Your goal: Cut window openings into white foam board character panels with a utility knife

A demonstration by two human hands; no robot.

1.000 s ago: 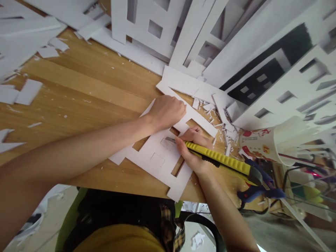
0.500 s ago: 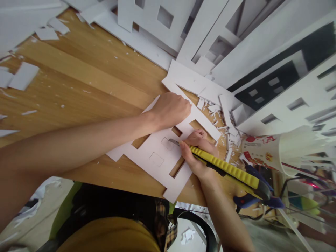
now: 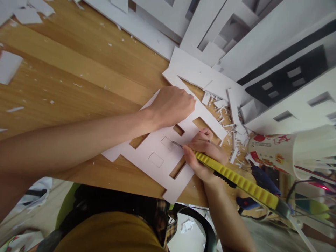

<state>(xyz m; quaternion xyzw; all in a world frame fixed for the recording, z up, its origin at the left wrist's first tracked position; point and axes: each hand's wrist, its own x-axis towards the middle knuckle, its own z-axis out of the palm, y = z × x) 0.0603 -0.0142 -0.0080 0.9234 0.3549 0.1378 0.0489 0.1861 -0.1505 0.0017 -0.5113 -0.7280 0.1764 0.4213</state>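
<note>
A flat white foam board [image 3: 147, 154] with several rectangular openings lies at the table's front edge. Two pencilled rectangles are drawn on it. My left hand [image 3: 174, 105] rests on its upper part, closed in a fist; nothing shows in it, though its underside is hidden. My right hand [image 3: 204, 150] grips a yellow utility knife [image 3: 236, 178], fingers closed round its front end and the side of the hand on the board. The knife's blade [image 3: 177, 144] is out, its tip at the right side of the upper pencilled rectangle.
White offcuts and shavings [image 3: 233, 129] lie right of the board. A printed paper cup [image 3: 273, 152] lies on its side, near a blue glue gun [image 3: 265, 178] and cables. White cut panels [image 3: 199, 31] stand along the back. Scraps [image 3: 10, 66] dot the wooden table [image 3: 86, 77].
The view has shifted slightly, so the cup and back panels sit farther right. The knife tip has moved slightly right and down along the upper rectangle. My left hand stays on the board.
</note>
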